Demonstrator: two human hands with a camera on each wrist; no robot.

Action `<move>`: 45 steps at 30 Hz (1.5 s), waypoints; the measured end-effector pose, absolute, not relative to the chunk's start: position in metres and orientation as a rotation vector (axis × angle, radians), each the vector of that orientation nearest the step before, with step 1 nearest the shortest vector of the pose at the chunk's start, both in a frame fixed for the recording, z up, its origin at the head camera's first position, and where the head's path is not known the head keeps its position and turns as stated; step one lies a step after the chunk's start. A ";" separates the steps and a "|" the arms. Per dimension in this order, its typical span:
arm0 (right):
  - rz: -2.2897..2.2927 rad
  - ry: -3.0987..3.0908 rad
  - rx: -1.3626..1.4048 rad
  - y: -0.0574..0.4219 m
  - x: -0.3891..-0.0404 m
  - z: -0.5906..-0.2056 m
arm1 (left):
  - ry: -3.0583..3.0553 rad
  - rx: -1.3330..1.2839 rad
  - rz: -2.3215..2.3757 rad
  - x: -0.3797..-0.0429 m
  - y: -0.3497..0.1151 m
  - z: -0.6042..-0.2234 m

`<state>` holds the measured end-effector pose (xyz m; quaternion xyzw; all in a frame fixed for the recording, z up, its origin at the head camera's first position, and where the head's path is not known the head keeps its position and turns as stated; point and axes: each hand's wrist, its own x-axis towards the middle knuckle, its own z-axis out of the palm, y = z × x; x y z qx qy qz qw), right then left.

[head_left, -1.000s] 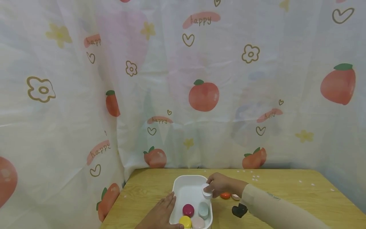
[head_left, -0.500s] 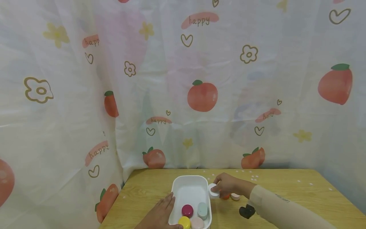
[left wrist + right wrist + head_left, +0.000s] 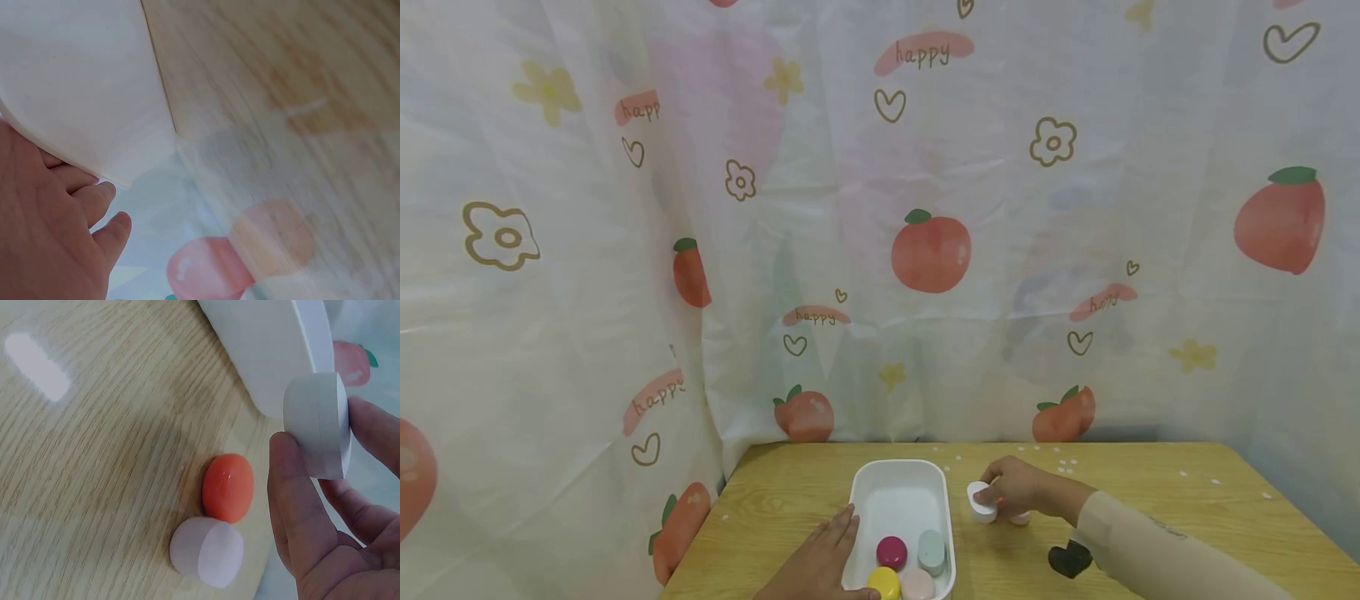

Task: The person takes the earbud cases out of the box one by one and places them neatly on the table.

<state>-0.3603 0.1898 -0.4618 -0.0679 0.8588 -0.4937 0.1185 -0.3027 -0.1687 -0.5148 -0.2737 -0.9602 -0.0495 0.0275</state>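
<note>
In the head view a white tray [image 3: 901,500] with rounded corners stands on the table. My left hand [image 3: 820,558] lies along its left side, fingers extended against the wall; the left wrist view shows these fingers [image 3: 87,187] touching the outer wall under the rim. My right hand [image 3: 1022,487] pinches a small white round case [image 3: 315,425] between thumb and fingers, to the right of the tray and above the table. Below it an orange oval case [image 3: 228,487] and a pale pink round case [image 3: 206,550] sit close together.
Inside the tray are a magenta case [image 3: 892,553], a grey-green one [image 3: 932,552], a yellow one [image 3: 884,582] and a pink one [image 3: 917,585]. A black heart-shaped thing [image 3: 1070,559] lies by the right sleeve. A patterned curtain [image 3: 880,375] hangs behind the table.
My right hand has carried the white case from above the tray's right rim outward to the right, nearer the orange and pink cases. The left hand stays against the tray.
</note>
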 end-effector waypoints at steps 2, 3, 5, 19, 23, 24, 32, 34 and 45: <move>-1.449 2.510 -0.189 0.194 -0.361 -0.463 | -2.967 -0.844 -0.158 -0.302 -0.169 -0.515; -1.459 2.503 -0.189 0.196 -0.362 -0.464 | -2.968 -0.845 -0.164 -0.302 -0.169 -0.515; -1.478 2.488 -0.198 0.201 -0.362 -0.465 | -2.968 -0.845 -0.170 -0.302 -0.169 -0.515; -1.527 2.460 -0.247 0.237 -0.366 -0.464 | -3.035 -0.776 -0.214 -0.299 -0.164 -0.510; -1.534 2.476 -0.195 0.243 -0.368 -0.464 | -3.020 -0.798 -0.209 -0.298 -0.165 -0.508; -1.539 2.475 -0.187 0.244 -0.368 -0.465 | -3.010 -0.807 -0.202 -0.298 -0.165 -0.509; -1.539 2.508 -0.159 0.257 -0.371 -0.473 | -2.979 -0.822 -0.160 -0.298 -0.167 -0.511; -1.541 2.515 -0.145 0.259 -0.371 -0.474 | -2.994 -0.806 -0.155 -0.299 -0.167 -0.511; -1.551 2.525 -0.121 0.273 -0.372 -0.479 | -2.938 -0.863 -0.090 -0.300 -0.169 -0.513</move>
